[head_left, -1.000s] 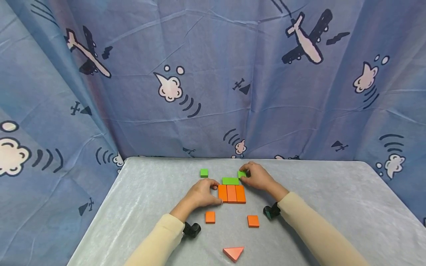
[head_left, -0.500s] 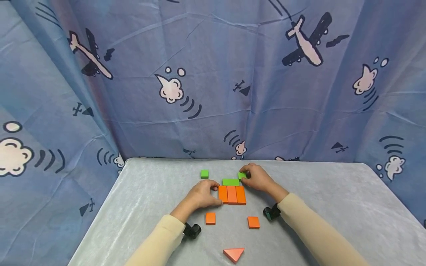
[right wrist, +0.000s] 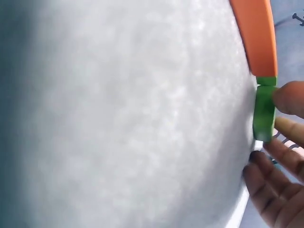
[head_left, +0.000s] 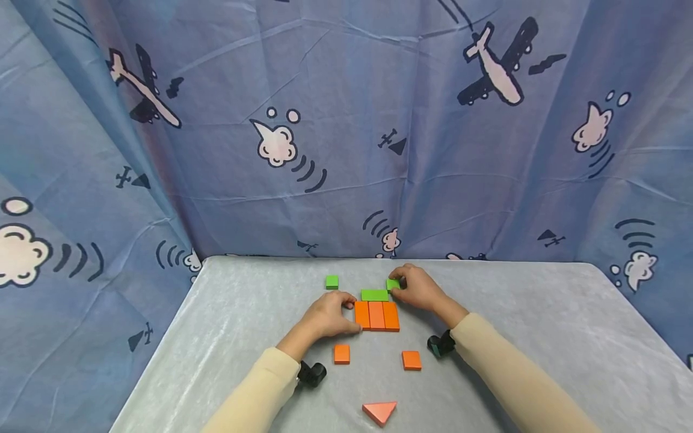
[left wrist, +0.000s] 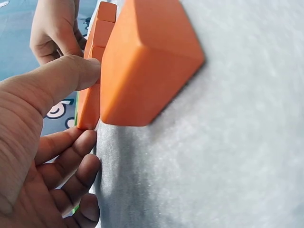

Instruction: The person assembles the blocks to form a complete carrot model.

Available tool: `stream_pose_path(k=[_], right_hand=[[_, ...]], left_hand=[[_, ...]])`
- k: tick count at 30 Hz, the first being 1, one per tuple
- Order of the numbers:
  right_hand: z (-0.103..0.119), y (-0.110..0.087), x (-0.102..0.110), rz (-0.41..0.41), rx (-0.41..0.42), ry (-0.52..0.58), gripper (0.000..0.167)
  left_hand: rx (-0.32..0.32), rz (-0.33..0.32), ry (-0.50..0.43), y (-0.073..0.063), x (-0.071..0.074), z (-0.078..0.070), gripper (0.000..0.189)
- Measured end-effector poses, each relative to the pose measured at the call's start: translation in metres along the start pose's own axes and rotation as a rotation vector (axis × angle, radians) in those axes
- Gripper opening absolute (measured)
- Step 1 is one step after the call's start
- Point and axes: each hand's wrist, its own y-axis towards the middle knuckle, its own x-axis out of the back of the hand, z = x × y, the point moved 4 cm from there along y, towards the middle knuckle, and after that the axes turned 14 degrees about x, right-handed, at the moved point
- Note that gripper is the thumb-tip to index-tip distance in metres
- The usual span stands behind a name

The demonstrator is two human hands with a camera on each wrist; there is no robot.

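Straight ahead on my head feed hangs a blue curtain (head_left: 346, 90) printed with planes, cloud puffs and dark curved strokes, creased by a few folds; it runs behind the table (head_left: 514, 349) and round its left side. The tabletop is covered in pale grey cloth with a faint sheen, and both wrist views show me its soft, slightly mottled surface. Near the middle lie three flat oblong blocks in a row, sides touching: the left orange block (head_left: 362, 316), the salmon block (head_left: 376, 316) and the right orange block (head_left: 391, 316), all smooth, with crisp edges. A bright green bar (head_left: 375, 294) lies crosswise along their far edge. I see the left hand (head_left: 330, 314) spread into a wide C, thumb at the near end of the left orange block and fingers at its far end, holding it lengthwise. The right hand (head_left: 419, 288) has a narrower gap, thumb and forefinger pinching a small green block (head_left: 392, 284) just off the bar's far right corner; I can't tell whether those two touch. Another green cube (head_left: 332, 281) sits apart at far left, with two orange squares (head_left: 341, 353) and a salmon triangle (head_left: 380, 413) nearer me.
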Motion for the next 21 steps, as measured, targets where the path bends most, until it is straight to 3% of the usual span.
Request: stream_pose_path(k=[9,16,21], right_hand=[[0.020,-0.016,0.013,0.016,0.011,-0.015,0.029],[0.038,-0.037,0.011,0.130,0.054,-0.047,0.037],[0.044,-0.045,0.005,0.150,0.050,-0.089,0.047]], left_hand=[[-0.012,-0.006,0.002,-0.001,0.000,-0.002,0.057],[-0.032,-0.016,-0.021,-0.003,0.008,0.000,0.061],[-0.020,-0.102,-0.085,0.003,0.024,0.009,0.055]])
